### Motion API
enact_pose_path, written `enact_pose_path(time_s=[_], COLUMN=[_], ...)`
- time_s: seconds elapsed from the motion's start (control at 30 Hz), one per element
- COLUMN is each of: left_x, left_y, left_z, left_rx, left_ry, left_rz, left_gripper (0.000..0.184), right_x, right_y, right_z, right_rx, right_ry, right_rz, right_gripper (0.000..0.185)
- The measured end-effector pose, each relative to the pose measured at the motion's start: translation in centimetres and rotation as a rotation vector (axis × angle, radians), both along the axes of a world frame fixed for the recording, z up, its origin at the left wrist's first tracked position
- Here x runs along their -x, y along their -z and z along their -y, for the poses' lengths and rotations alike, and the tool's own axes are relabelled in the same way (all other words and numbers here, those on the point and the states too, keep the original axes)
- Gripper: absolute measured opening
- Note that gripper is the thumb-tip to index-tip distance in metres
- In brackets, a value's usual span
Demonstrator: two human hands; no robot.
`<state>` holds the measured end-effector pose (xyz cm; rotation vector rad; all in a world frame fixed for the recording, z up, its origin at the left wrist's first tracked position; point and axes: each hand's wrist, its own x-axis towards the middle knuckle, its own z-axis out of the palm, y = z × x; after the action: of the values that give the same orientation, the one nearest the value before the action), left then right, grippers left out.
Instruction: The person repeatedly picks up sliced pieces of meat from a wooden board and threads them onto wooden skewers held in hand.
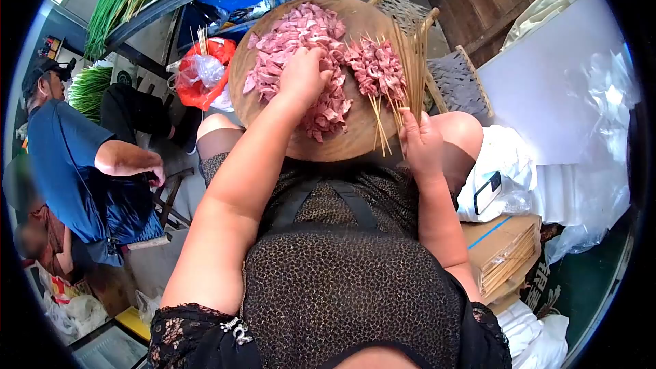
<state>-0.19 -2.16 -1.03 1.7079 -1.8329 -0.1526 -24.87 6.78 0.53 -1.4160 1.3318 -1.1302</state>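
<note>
A round wooden board (239,72) rests across my lap. On it lies a heap of raw pink meat pieces (294,24). My left hand (305,80) reaches into the heap, fingers bent and closed on a piece of meat that they mostly cover. To the right of the heap, several meat skewers (377,68) lie side by side, their bare stick ends pointing toward me. Bare bamboo sticks (415,72) lie bunched at the board's right edge. My right hand (422,142) is closed at that edge, thumb and finger pinching a bamboo skewer near its lower end.
Left of me sits another person in a dark blue shirt (68,143). A red plastic bag (205,75) stands beside the board. Woven stools (458,82) are ahead to the right. A phone (487,193) lies on white plastic above a cardboard box of sticks (502,253).
</note>
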Motion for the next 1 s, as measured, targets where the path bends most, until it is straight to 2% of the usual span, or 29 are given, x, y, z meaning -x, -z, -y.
enact_pose_path(time_s=[0.03, 0.1, 0.13, 0.17, 0.23, 0.27, 0.3, 0.37, 0.57, 0.63, 0.7, 0.77, 1.0], left_x=[-0.1, -0.5, -0.8, -1.1, -1.7, -1.9, -2.1, -2.6, -5.2, -5.7, -6.2, -7.2, -7.8], left_y=[-0.1, -0.4, -0.2, -0.1, -0.4, -0.6, -1.1, -2.3, -2.2, -2.3, -2.2, -1.2, -0.1], left_z=[0.1, 0.0, -0.2, -0.4, -1.0, -1.5, -2.0, -3.2, -4.6, -4.5, -4.4, -4.0, -3.3], left_rx=[0.001, -0.210, -0.146, -0.146, -0.114, -0.217, -0.215, -0.350, -0.367, -0.377, -0.413, -0.455, -0.543], left_ry=[-0.001, -0.019, 0.007, 0.002, 0.039, 0.006, 0.003, 0.049, 0.002, -0.027, -0.013, 0.068, 0.180], left_rz=[-0.001, 0.041, 0.037, 0.043, -0.209, -0.502, -0.495, -1.220, -1.495, -1.493, -1.592, -1.580, -1.718], left_gripper=[0.026, 0.017, 0.015, 0.015, 0.013, 0.012, 0.012, 0.018, 0.023, 0.024, 0.021, 0.023, 0.030], right_x=[-0.5, -1.5, -2.0, -2.5, -3.3, -3.4, -3.6, -3.7, -4.0, -4.3, -4.6, -4.8, -6.1], right_y=[-0.6, -1.8, -2.3, -2.2, -1.2, -0.1, 0.6, 1.6, 1.9, 2.1, 1.9, 1.6, 0.2], right_z=[-0.1, -0.3, -0.4, -0.5, -0.8, -0.9, -1.1, -1.5, -1.6, -1.3, -1.5, -1.5, -1.8], right_rx=[0.001, -0.131, -0.197, -0.197, -0.339, -0.375, -0.399, -0.474, -0.548, -0.556, -0.553, -0.559, -0.581], right_ry=[-0.001, -0.068, -0.116, -0.121, -0.169, -0.219, -0.264, -0.331, -0.404, -0.404, -0.388, -0.370, -0.295], right_rz=[-0.001, 0.261, 0.380, 0.386, 0.497, 0.515, 0.507, 0.508, 0.334, 0.320, 0.356, 0.403, 0.353], right_gripper=[0.025, 0.024, 0.023, 0.023, 0.022, 0.022, 0.020, 0.020, 0.021, 0.019, 0.019, 0.020, 0.016])
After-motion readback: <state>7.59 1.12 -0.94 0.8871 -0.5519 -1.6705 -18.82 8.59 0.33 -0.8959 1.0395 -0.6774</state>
